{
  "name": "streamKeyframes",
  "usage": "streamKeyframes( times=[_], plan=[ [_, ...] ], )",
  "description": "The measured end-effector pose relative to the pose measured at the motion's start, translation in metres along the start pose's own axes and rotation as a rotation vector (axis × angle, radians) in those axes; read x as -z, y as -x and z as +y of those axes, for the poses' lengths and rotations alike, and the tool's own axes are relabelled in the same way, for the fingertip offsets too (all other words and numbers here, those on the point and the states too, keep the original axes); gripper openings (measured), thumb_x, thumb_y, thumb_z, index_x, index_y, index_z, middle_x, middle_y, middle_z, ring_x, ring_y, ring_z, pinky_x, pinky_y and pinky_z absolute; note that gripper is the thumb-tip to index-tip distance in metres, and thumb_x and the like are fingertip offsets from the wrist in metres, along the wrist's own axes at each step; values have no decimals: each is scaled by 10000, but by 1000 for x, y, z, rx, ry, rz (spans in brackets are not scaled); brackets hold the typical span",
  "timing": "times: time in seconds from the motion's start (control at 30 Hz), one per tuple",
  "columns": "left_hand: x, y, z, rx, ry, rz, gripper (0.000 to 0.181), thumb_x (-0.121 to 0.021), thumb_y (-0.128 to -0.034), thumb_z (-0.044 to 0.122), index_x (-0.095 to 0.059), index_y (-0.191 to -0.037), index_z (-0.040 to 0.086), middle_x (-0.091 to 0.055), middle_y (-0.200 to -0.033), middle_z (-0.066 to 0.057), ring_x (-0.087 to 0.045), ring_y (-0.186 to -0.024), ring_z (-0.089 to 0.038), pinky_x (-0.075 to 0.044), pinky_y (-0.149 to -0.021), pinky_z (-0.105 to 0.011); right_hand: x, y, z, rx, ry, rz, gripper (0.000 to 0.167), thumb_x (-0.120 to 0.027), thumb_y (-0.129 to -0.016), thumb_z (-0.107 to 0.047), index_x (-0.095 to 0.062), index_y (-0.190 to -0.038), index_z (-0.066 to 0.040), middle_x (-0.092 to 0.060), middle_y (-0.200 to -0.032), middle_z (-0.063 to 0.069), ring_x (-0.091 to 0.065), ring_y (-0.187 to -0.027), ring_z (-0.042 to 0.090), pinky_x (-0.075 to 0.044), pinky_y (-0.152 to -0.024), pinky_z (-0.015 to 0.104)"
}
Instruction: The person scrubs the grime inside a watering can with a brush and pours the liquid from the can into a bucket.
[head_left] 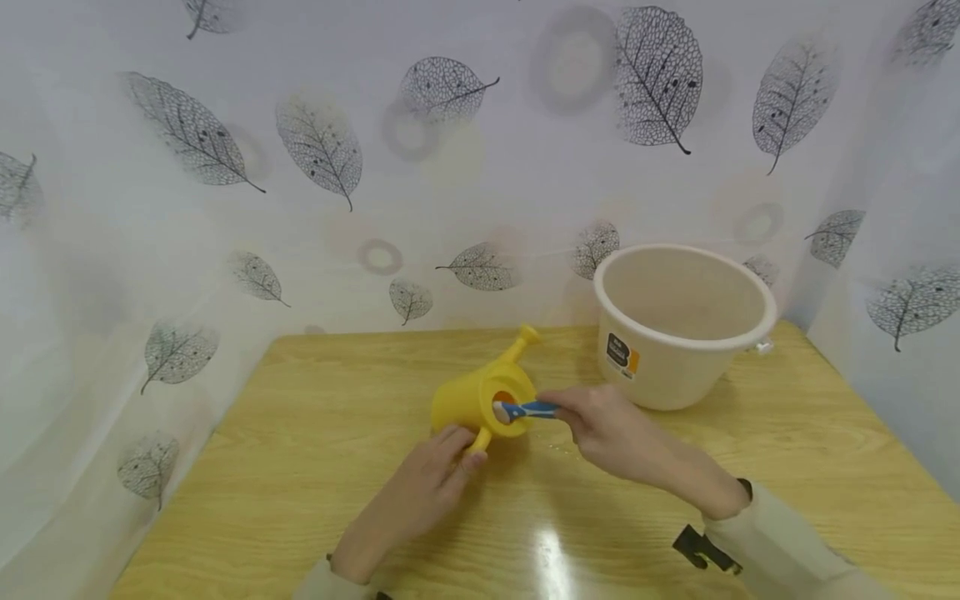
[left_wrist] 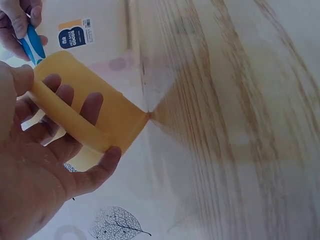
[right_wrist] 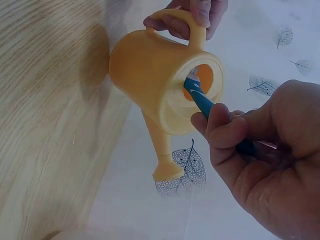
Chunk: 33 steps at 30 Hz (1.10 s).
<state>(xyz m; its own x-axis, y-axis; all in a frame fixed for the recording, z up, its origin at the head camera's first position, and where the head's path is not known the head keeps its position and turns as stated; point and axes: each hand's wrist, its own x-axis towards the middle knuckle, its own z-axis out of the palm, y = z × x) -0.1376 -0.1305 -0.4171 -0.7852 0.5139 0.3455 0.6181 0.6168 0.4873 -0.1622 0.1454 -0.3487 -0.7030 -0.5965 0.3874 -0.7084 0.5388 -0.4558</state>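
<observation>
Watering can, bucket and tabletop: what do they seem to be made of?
Watering can: likely moulded plastic, smooth with a soft sheen; its even yellow colour and rounded edges suggest it.
Bucket: probably plastic too, off-white and smooth, with a thick rounded rim.
Tabletop: wood or wood-look laminate, glossy; grain lines and a bright reflection show, but which it is stays open.

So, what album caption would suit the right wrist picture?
The right hand holds a blue-handled brush at the opening of a yellow watering can, while the left hand grips the can's handle.
</observation>
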Motion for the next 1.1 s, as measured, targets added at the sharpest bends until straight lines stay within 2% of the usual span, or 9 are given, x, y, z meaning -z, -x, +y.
streamKeyframes(
  times=[0.17,0.33,0.5,0.67,0.83,1.1],
  plan=[
    [0,-1,-1,11,20,1,116,-513,-1084,276,-594,-1064,196,-501,-932,123,-468,-804,-24,-469,-723,-195,4,2,0,12,8,22,280,-614,-914,107,-732,-1132,-24,-788,-989,91,-615,-694,30,-511,-576,164],
    [-1,-1,-1,10,7,13,142,-514,-1084,301,-604,-1075,191,-506,-935,123,-470,-803,-24,-469,-721,-193,9,6,1,2,-2,30,301,-612,-916,112,-731,-1156,-25,-787,-1001,88,-575,-676,-11,-498,-556,171],
    [-3,-2,-2,-10,-33,25,148,-534,-1075,296,-627,-1085,181,-534,-944,116,-476,-803,-19,-476,-722,-192,8,6,3,1,-25,30,296,-608,-918,116,-729,-1155,-13,-765,-894,48,-478,-601,-62,-460,-505,165],
    [-6,-3,-2,-63,-75,42,151,-557,-1063,280,-650,-1092,165,-579,-963,95,-490,-810,-19,-485,-734,-204,2,4,4,30,-18,27,282,-611,-912,117,-734,-1123,-25,-774,-916,50,-575,-666,-6,-498,-554,163],
    [-7,-3,-1,-91,-100,61,126,-578,-1053,258,-650,-1070,157,-584,-951,85,-488,-795,-21,-475,-718,-202,-2,4,3,9,-48,1,297,-595,-919,121,-728,-1139,-28,-780,-1001,82,-624,-746,39,-542,-623,191],
    [-5,-4,1,-41,-65,35,138,-547,-1069,272,-628,-1059,160,-557,-936,104,-479,-798,-20,-487,-727,-203,3,9,5,-15,-43,6,300,-598,-919,120,-715,-1171,6,-761,-912,69,-496,-624,-52,-483,-530,172]
  ],
)
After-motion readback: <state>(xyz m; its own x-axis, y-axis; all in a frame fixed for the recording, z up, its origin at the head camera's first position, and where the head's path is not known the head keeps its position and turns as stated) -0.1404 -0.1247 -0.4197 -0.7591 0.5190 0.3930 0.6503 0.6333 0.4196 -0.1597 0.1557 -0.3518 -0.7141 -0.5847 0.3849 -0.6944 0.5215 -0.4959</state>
